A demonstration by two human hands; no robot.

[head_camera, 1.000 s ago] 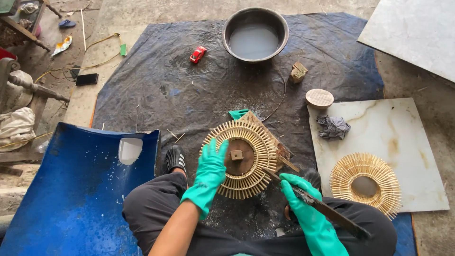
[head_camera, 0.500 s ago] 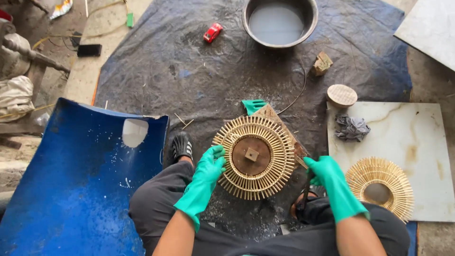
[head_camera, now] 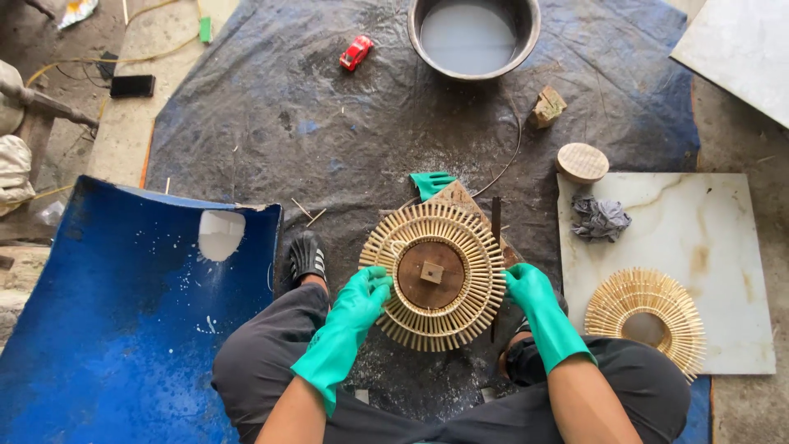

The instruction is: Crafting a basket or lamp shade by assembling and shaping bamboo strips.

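Gripped the wheel (head_camera: 433,275) with both gloved hands, at the middle of the tarp (head_camera: 329,123), just ahead of the crossed legs. Had carried a long dark tool in the right hand (head_camera: 530,292) a second before; no longer held it. Probably laid it as the thin dark bar (head_camera: 496,222) just beside the wheel's right rim, though too slim to tell for sure. Freed both hands for the wheel that way. Curled the left hand (head_camera: 362,300) over the left rim, fingers close together, thumb on the slats. Hooked the right over the right rim, fingers pressed together and bent.

Kept the wheel flat on a wooden board (head_camera: 456,197), with a green scrap (head_camera: 431,182) touching the board's far end. Had open tarp ahead, up to the bowl (head_camera: 526,41), well apart. Faced tighter room sideways: the blue sheet (head_camera: 107,312) near on the left, with a sandal (head_camera: 308,255) between; the tile (head_camera: 707,247) near on the right, bearing a rag (head_camera: 600,218) and a second wheel (head_camera: 608,316). Left a wooden disc (head_camera: 582,162) at the tile's far corner.
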